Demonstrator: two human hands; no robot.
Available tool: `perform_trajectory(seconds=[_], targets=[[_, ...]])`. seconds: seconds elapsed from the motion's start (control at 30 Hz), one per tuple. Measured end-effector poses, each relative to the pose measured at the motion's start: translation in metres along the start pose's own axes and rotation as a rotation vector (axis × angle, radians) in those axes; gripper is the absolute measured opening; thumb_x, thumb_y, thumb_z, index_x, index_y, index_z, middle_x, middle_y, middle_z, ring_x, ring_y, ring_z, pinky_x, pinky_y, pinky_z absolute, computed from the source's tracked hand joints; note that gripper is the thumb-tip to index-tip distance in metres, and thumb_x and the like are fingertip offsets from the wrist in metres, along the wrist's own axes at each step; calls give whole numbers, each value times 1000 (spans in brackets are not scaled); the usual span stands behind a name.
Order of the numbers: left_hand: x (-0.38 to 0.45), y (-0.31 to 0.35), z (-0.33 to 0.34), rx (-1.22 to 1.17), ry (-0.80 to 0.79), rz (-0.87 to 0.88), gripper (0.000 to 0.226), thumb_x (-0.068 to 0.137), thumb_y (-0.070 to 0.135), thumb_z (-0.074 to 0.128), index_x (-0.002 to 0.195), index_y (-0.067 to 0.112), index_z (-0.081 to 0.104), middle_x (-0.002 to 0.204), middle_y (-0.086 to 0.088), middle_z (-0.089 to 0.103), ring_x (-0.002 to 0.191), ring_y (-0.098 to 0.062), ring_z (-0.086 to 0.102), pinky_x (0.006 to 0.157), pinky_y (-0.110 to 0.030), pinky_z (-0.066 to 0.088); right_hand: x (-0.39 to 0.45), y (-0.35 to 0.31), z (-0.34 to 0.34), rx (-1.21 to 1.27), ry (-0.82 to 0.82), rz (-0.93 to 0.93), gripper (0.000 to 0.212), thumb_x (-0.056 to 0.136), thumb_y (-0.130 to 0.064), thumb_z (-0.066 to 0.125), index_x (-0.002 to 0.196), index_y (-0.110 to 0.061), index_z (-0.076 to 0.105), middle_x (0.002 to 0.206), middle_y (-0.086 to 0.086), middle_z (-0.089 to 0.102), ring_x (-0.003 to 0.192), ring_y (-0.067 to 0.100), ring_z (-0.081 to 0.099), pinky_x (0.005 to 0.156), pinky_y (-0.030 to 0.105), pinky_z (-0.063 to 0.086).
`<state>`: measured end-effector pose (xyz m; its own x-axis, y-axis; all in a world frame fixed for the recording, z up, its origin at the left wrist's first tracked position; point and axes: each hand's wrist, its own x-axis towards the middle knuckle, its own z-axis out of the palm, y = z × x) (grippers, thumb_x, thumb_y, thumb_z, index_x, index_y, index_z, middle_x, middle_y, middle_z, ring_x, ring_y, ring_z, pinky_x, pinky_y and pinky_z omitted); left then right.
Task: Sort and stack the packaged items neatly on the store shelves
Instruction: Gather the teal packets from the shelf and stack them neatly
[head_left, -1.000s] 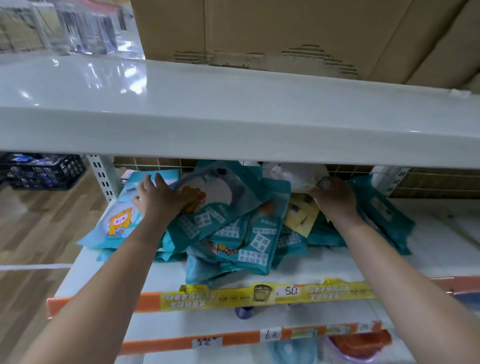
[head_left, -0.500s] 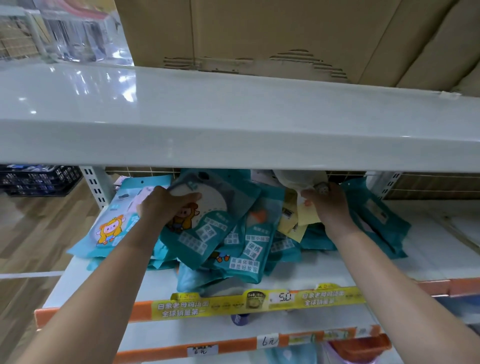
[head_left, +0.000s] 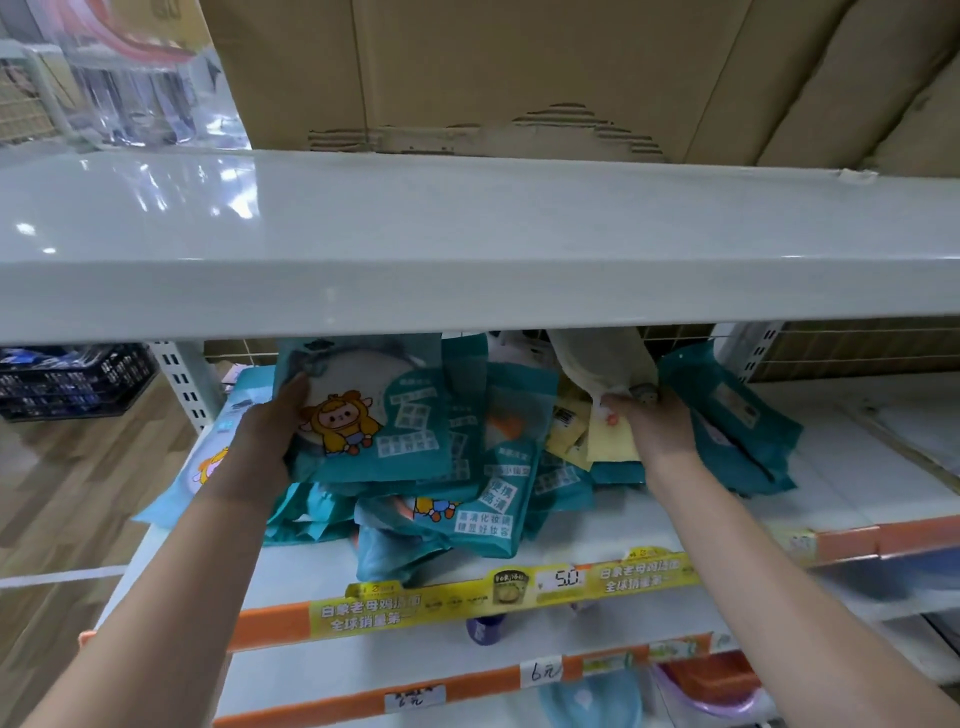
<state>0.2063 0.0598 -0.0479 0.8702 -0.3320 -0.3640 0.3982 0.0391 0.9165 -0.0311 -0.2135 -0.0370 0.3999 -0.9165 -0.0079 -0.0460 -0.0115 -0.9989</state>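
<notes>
The left hand (head_left: 270, 441) gripped a teal packet (head_left: 363, 410) by its edge, apparently to lift it off the heap (head_left: 447, 499) just below; the right hand (head_left: 657, 431) pinched a pale packet (head_left: 597, 364) (contents unclear) above its fingers, likely sorting it out.

left hand (head_left: 265, 431) holds teal packet (head_left: 374, 415); right hand (head_left: 657, 431) grips yellow packets (head_left: 608, 441).
</notes>
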Motion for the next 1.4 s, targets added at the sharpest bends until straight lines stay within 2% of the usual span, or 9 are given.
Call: perform_trajectory(seconds=[0.17,0.27,0.33,0.43,0.57,0.73,0.87,1.03,1.4], targets=[[-25,-2,10,-120,-106,25,29,95,40,52,110,18,62,79,-7,75,64,-22,72,52,-35,59,-30,13,-20,61,53,27,44,82,-7,70,120,-14,48,112,4,54,99,19,52,83,26,35],[-39,-9,35,-148,-180,14,23,97,36,49,105,19,61,71,-3,74,58,-18,71,45,-33,56,-48,19,-44,8,46,13,42,83,-13,70,119,-16,48,113,3,56,97,18,58,73,27,40],[-50,-13,54,-131,-209,5,24,96,37,52,107,19,64,80,-6,75,65,-21,72,54,-37,59,-55,24,-62,-11,59,30,45,85,-19,69,123,-16,45,115,3,51,94,12,54,75,25,41],[-59,-24,84,-75,-166,57,28,90,37,61,113,21,65,102,-10,72,81,-24,69,68,-36,55,-56,39,-87,8,88,76,72,82,-37,72,140,-8,39,136,5,48,125,25,47,95,34,39],[-76,-48,122,-20,-106,91,54,76,48,72,121,21,61,113,-9,67,89,-27,66,85,-46,52,-54,47,-122,-14,109,53,8,90,-18,63,91,-13,57,84,0,63,79,14,59,58,19,40],[-116,-80,188,-37,-144,66,47,84,36,69,127,20,56,113,-9,67,95,-29,66,91,-47,50,-42,55,-187,-44,70,24,4,91,-11,60,89,-9,58,73,-5,60,68,9,57,60,13,43],[-151,-107,245,-58,-159,37,40,88,32,65,123,17,58,105,-10,69,83,-26,67,73,-36,51,-29,52,-253,-68,22,26,21,93,-6,56,76,-16,52,53,-18,52,55,-1,48,53,9,36],[-185,-145,316,-80,-161,-36,27,92,29,60,117,18,61,98,-9,71,71,-25,71,49,-32,57,-5,58,-336,-93,-29,36,26,93,-6,55,73,-21,49,54,-20,52,56,-2,45,54,10,34],[-206,-200,435,92,-133,-42,31,95,29,54,121,13,55,114,-10,58,105,-29,54,86,-42,41,57,73,-452,-96,10,185,15,91,-8,53,99,-18,60,86,1,65,73,12,57,57,21,41]])
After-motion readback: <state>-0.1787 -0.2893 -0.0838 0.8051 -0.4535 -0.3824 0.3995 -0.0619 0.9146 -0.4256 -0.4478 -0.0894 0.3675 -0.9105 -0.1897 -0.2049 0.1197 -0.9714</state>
